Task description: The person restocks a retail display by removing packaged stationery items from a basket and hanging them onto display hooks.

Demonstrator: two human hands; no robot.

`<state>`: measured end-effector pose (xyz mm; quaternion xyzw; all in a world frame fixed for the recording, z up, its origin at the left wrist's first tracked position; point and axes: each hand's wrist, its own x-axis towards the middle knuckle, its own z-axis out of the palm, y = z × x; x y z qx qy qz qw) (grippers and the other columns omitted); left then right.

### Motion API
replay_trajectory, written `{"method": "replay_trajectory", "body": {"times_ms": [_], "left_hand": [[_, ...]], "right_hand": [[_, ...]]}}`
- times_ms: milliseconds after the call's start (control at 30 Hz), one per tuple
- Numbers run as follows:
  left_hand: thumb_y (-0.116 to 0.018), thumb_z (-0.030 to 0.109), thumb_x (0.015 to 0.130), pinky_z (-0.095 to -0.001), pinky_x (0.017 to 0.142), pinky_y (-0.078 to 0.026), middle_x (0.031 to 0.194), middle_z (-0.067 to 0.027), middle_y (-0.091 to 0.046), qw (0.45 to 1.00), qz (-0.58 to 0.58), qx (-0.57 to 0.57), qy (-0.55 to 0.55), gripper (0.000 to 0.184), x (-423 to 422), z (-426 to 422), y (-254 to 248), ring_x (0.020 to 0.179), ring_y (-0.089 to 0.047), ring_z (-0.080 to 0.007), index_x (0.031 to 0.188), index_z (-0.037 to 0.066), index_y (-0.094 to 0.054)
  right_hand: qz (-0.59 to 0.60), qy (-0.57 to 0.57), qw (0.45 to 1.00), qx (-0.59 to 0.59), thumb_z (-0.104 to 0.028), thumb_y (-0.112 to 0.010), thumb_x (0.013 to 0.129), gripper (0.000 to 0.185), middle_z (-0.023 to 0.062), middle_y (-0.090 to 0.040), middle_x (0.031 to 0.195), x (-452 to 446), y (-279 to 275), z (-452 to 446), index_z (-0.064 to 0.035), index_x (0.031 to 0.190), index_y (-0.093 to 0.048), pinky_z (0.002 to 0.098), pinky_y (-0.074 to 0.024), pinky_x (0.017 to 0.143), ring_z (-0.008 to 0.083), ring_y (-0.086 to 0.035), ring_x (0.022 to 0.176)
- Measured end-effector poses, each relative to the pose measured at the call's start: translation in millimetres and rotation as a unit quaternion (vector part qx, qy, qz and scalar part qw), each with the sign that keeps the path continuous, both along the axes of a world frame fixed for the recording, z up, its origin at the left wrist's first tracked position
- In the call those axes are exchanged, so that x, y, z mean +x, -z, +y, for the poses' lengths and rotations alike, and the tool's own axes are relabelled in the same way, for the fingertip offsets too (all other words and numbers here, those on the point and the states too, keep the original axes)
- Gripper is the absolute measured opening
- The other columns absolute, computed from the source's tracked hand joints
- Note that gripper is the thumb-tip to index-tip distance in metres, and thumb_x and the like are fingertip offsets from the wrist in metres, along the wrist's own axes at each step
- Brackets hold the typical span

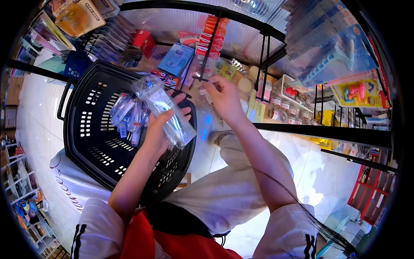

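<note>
My left hand [160,128] is closed around several clear plastic packets [169,116] with white labels, held over the right side of a black shopping basket [92,149]. Inside the basket lies a pile of other small clear packets [129,113] with blue and red parts. What the packets contain is hard to make out through the shiny plastic. My right hand [224,97] reaches forward to the shelf, its thumb and fingers pinched at the end of a black metal display hook [201,79]. No packet shows on that hook's tip.
Red and white packs [212,36] hang on a hook ahead. Blue packages [330,56] hang at upper right, above small labelled jars [284,105]. A blue box [177,59] and a red box [143,42] stand behind the basket. A black shelf rail [323,134] crosses the right side.
</note>
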<state>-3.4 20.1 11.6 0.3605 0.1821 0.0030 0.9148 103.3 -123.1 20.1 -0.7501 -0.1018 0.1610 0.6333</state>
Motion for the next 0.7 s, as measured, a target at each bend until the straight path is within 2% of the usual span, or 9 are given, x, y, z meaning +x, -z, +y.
{"method": "replay_trajectory", "body": {"times_ms": [33, 133, 233, 367, 400, 500, 533, 633, 700], "left_hand": [[-0.055, 0.012, 0.075, -0.0404, 0.083, -0.045, 0.122, -0.0140, -0.042, 1.000, -0.011, 0.000, 0.010, 0.060, 5.5, 1.6, -1.8, 0.097, -0.054, -0.0281, 0.128, 0.009, -0.027], [-0.055, 0.010, 0.075, -0.0410, 0.085, -0.044, 0.129, -0.0135, -0.037, 0.999, -0.039, -0.009, 0.033, 0.060, 22.6, 4.7, -5.6, 0.105, -0.050, -0.0306, 0.128, 0.008, -0.027], [-0.055, 0.009, 0.075, -0.0409, 0.084, -0.045, 0.131, -0.0136, -0.035, 0.997, -0.053, -0.016, 0.050, 0.060, 33.0, 5.6, -4.7, 0.107, -0.049, -0.0308, 0.128, 0.006, -0.027], [-0.053, 0.005, 0.076, -0.0394, 0.081, -0.047, 0.126, -0.0124, -0.039, 0.995, -0.055, -0.028, 0.074, 0.057, 41.2, 5.7, -4.2, 0.105, -0.050, -0.0294, 0.127, 0.004, -0.027], [-0.053, 0.005, 0.076, -0.0386, 0.080, -0.047, 0.120, -0.0124, -0.044, 0.995, -0.062, -0.032, 0.069, 0.055, 43.0, 5.3, -6.1, 0.104, -0.051, -0.0287, 0.125, 0.003, -0.029], [-0.057, 0.008, 0.071, -0.0406, 0.081, -0.047, 0.129, -0.0096, -0.037, 0.993, -0.035, -0.012, 0.110, 0.065, 48.3, 8.6, -5.1, 0.106, -0.049, -0.0302, 0.129, 0.007, -0.027], [-0.056, 0.008, 0.071, -0.0406, 0.080, -0.047, 0.127, -0.0094, -0.039, 0.993, -0.038, -0.009, 0.112, 0.063, 49.5, 9.3, -5.5, 0.105, -0.050, -0.0302, 0.128, 0.006, -0.029], [-0.056, 0.006, 0.075, -0.0373, 0.077, -0.049, 0.114, -0.0139, -0.047, 0.991, -0.041, -0.026, 0.125, 0.053, 51.7, 11.5, -4.2, 0.100, -0.053, -0.0265, 0.122, 0.000, -0.032], [-0.056, 0.006, 0.075, -0.0372, 0.077, -0.049, 0.116, -0.0135, -0.046, 0.991, -0.045, -0.017, 0.122, 0.054, 51.2, 11.8, -7.3, 0.099, -0.053, -0.0258, 0.122, 0.001, -0.032]], "right_hand": [[0.011, 0.000, 1.000, -0.020, -0.009, -0.052, 0.082, 0.013, 0.0033, -0.057, 0.071, 1.1, -1.4, 3.6, 0.0024, 0.084, -0.057, 0.0212, -0.0405, 0.060, 0.0075, -0.051, 0.064], [-0.027, 0.006, 0.999, 0.019, -0.008, -0.053, 0.078, 0.013, 0.0096, -0.060, 0.067, 7.4, 16.5, 12.8, 0.0034, 0.083, -0.056, 0.0252, -0.0432, 0.053, 0.0130, -0.059, 0.057], [-0.019, 0.030, 0.999, 0.016, -0.006, -0.053, 0.076, 0.012, 0.0104, -0.060, 0.068, 10.3, 27.5, 18.5, 0.0034, 0.082, -0.057, 0.0255, -0.0433, 0.054, 0.0137, -0.059, 0.059], [-0.043, 0.090, 0.995, 0.018, -0.006, -0.052, 0.076, 0.013, 0.0097, -0.060, 0.068, 10.5, 43.4, 23.9, 0.0035, 0.082, -0.058, 0.0251, -0.0426, 0.057, 0.0136, -0.057, 0.063], [-0.034, 0.103, 0.994, 0.027, -0.006, -0.052, 0.077, 0.013, 0.0095, -0.059, 0.067, 10.3, 45.6, 24.7, 0.0035, 0.083, -0.058, 0.0249, -0.0424, 0.058, 0.0133, -0.056, 0.064], [-0.047, 0.155, 0.987, 0.016, -0.008, -0.051, 0.079, 0.013, 0.0089, -0.058, 0.066, 10.5, 44.3, 27.8, 0.0038, 0.080, -0.058, 0.0243, -0.0417, 0.059, 0.0120, -0.054, 0.063], [-0.058, 0.175, 0.983, 0.006, -0.008, -0.050, 0.080, 0.014, 0.0087, -0.058, 0.066, 11.4, 43.2, 28.9, 0.0039, 0.079, -0.057, 0.0241, -0.0415, 0.059, 0.0115, -0.053, 0.063], [-0.032, 0.167, 0.985, -0.007, -0.011, -0.049, 0.083, 0.018, 0.0090, -0.058, 0.066, 15.3, 46.9, 26.0, 0.0044, 0.076, -0.056, 0.0240, -0.0409, 0.058, 0.0108, -0.053, 0.062], [-0.041, 0.151, 0.987, -0.026, -0.012, -0.045, 0.086, 0.019, 0.0070, -0.059, 0.073, 10.8, 44.9, 25.0, 0.0036, 0.085, -0.057, 0.0237, -0.0409, 0.061, 0.0096, -0.052, 0.067]]}}
